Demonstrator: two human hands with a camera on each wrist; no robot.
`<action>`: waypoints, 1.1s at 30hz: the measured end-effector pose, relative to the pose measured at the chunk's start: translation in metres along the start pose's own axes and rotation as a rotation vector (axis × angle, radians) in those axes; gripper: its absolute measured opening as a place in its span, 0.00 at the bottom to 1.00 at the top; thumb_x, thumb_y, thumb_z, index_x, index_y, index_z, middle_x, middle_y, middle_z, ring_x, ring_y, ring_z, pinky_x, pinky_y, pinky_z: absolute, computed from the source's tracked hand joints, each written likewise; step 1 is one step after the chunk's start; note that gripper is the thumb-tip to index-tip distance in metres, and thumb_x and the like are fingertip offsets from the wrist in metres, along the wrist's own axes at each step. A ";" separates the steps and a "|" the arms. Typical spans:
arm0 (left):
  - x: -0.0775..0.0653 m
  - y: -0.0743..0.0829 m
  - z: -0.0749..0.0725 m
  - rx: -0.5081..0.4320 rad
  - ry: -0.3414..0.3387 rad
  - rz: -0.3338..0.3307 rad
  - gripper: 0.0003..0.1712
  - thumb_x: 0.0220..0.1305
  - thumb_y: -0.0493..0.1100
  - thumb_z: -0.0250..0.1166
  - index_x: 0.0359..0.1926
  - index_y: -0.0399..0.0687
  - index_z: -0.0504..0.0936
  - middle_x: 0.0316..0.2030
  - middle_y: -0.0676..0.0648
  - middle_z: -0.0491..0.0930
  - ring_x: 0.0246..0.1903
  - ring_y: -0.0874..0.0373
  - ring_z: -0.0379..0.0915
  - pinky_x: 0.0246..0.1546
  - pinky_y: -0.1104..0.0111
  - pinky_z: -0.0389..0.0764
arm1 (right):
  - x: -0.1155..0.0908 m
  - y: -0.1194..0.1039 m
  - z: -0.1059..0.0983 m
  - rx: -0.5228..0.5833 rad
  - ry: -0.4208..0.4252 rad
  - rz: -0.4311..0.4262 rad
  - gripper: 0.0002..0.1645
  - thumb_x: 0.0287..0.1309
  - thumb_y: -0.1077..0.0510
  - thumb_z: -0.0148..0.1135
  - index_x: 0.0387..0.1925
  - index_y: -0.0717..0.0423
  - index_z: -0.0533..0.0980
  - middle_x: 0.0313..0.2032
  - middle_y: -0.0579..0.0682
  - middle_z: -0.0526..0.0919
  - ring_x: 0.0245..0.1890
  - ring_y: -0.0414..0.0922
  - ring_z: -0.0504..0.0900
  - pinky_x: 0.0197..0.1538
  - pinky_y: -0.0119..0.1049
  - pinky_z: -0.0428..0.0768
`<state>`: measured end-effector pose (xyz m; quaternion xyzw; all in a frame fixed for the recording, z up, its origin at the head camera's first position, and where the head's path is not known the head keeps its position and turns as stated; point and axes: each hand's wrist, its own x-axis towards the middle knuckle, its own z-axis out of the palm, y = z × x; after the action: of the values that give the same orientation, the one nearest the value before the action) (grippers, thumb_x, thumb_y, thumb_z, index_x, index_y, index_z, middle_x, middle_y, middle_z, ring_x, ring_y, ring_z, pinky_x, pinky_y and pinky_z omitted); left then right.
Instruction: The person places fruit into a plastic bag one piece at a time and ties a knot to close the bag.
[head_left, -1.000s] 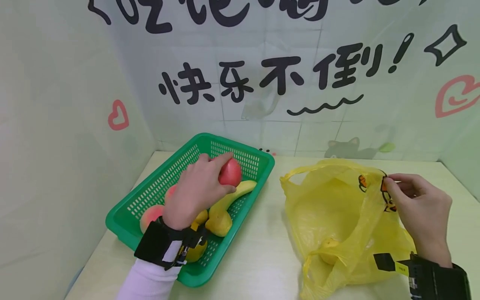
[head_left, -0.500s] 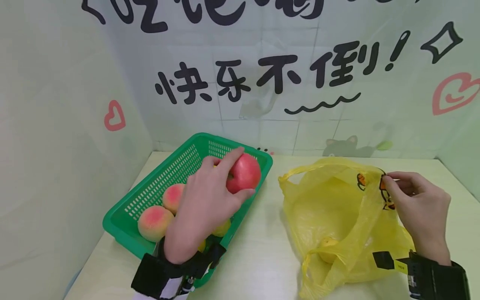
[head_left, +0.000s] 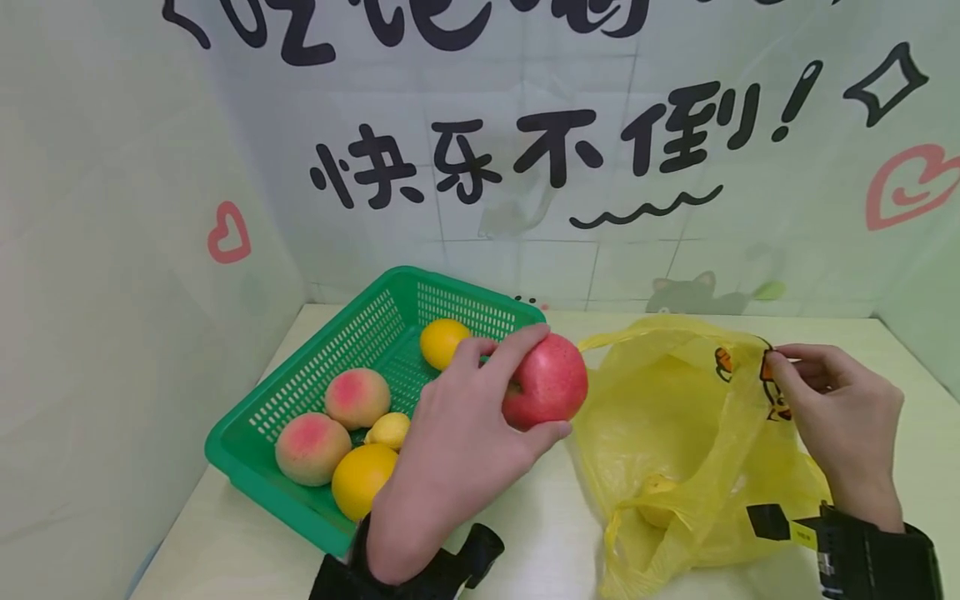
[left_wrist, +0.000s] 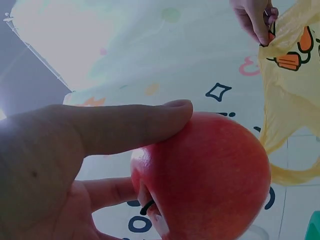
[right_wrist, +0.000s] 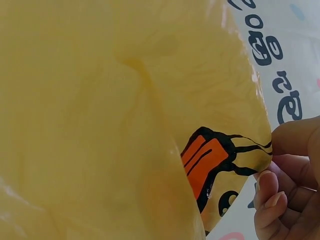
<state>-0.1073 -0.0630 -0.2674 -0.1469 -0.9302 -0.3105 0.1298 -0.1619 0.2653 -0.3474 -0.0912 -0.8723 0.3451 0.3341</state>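
Observation:
My left hand [head_left: 465, 442] grips a red apple [head_left: 551, 379] between thumb and fingers, held up between the green basket and the yellow plastic bag. In the left wrist view the apple [left_wrist: 210, 175] shows its short dark stem, facing the palm. My right hand [head_left: 847, 425] pinches the upper right edge of the yellow plastic bag [head_left: 637, 417], whose mouth stands open. Close up in the right wrist view, thumb and fingertips hold the thin film of the bag [right_wrist: 100, 125] beside an orange and black print. A yellow lump shows low inside the bag.
The green basket [head_left: 300, 375] stands at the left. It holds two peaches [head_left: 311, 448], a lemon [head_left: 388, 431] and round orange-yellow fruits [head_left: 363, 479]; my left hand covers part of it. A printed cloth [head_left: 480, 267] hangs behind the pale table [head_left: 240, 533].
My left hand has lifted the apple out of the basket and carried it right, toward the bag. The right hand and the bag stay nearly still.

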 end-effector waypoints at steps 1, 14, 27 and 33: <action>0.000 0.001 0.003 -0.007 -0.009 0.010 0.43 0.47 0.55 0.79 0.65 0.66 0.71 0.52 0.44 0.77 0.45 0.51 0.77 0.39 0.60 0.83 | 0.000 0.000 0.000 0.000 0.002 -0.002 0.13 0.61 0.56 0.66 0.43 0.60 0.84 0.20 0.14 0.68 0.21 0.18 0.67 0.27 0.14 0.66; 0.006 0.017 0.051 0.034 -0.150 0.087 0.41 0.52 0.57 0.75 0.67 0.65 0.70 0.53 0.44 0.75 0.46 0.53 0.76 0.37 0.68 0.82 | 0.000 -0.001 -0.003 0.028 0.006 -0.031 0.12 0.61 0.57 0.66 0.42 0.59 0.84 0.20 0.11 0.68 0.20 0.18 0.68 0.28 0.15 0.66; 0.020 0.025 0.099 0.080 -0.196 0.139 0.38 0.53 0.57 0.74 0.65 0.65 0.72 0.51 0.46 0.76 0.44 0.55 0.76 0.35 0.73 0.78 | 0.000 -0.001 -0.001 0.060 0.015 -0.019 0.11 0.61 0.58 0.66 0.42 0.60 0.84 0.22 0.13 0.71 0.22 0.18 0.70 0.30 0.13 0.67; 0.025 0.025 0.122 0.099 -0.273 0.125 0.39 0.53 0.56 0.74 0.67 0.69 0.69 0.56 0.47 0.74 0.49 0.54 0.74 0.37 0.71 0.80 | -0.001 -0.003 -0.001 0.073 0.029 -0.020 0.12 0.61 0.58 0.66 0.43 0.61 0.84 0.24 0.11 0.71 0.24 0.17 0.71 0.31 0.11 0.67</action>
<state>-0.1403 0.0360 -0.3398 -0.2388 -0.9424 -0.2325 0.0286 -0.1602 0.2625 -0.3457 -0.0752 -0.8552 0.3719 0.3532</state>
